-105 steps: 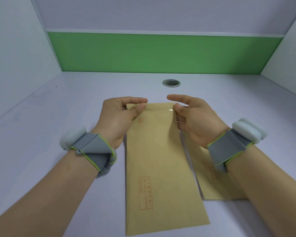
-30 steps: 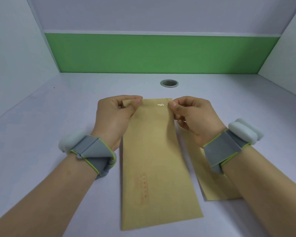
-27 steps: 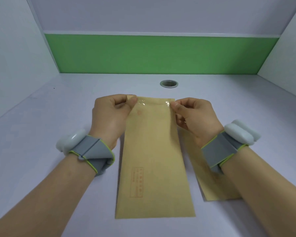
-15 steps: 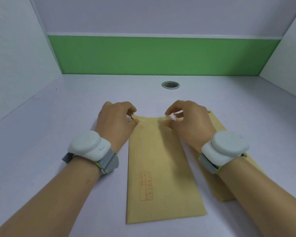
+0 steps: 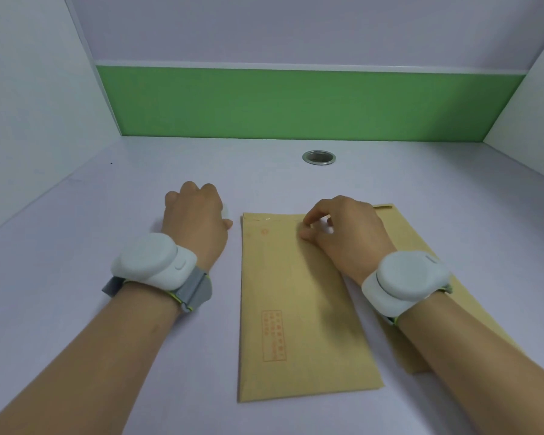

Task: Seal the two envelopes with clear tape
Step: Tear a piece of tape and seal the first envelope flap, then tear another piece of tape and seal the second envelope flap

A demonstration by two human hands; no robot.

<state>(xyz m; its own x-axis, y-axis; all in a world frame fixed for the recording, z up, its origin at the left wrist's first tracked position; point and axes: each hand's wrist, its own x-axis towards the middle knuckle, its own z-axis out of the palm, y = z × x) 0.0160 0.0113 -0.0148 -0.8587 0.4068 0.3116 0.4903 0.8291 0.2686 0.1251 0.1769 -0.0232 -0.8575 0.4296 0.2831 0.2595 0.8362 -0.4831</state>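
A brown envelope (image 5: 296, 293) lies flat on the desk in front of me, its flap end away from me. A strip of clear tape (image 5: 269, 219) glints along that top edge. My right hand (image 5: 343, 233) rests palm down on the envelope's top right corner, bent fingertips pressing near the tape. My left hand (image 5: 195, 221) lies on the desk just left of the envelope, not touching it; its fingers curl under and are hidden. A second brown envelope (image 5: 421, 246) lies to the right, partly under my right wrist and forearm.
A round metal cable hole (image 5: 318, 157) sits in the desk (image 5: 76, 262) behind the envelopes. White side walls and a green back panel (image 5: 296, 105) enclose the desk. Grey-strapped white devices are on both wrists.
The envelope was held up by its top corners, then laid flat on the desk. My left hand has let go and moved left; my right hand stays on the top edge.
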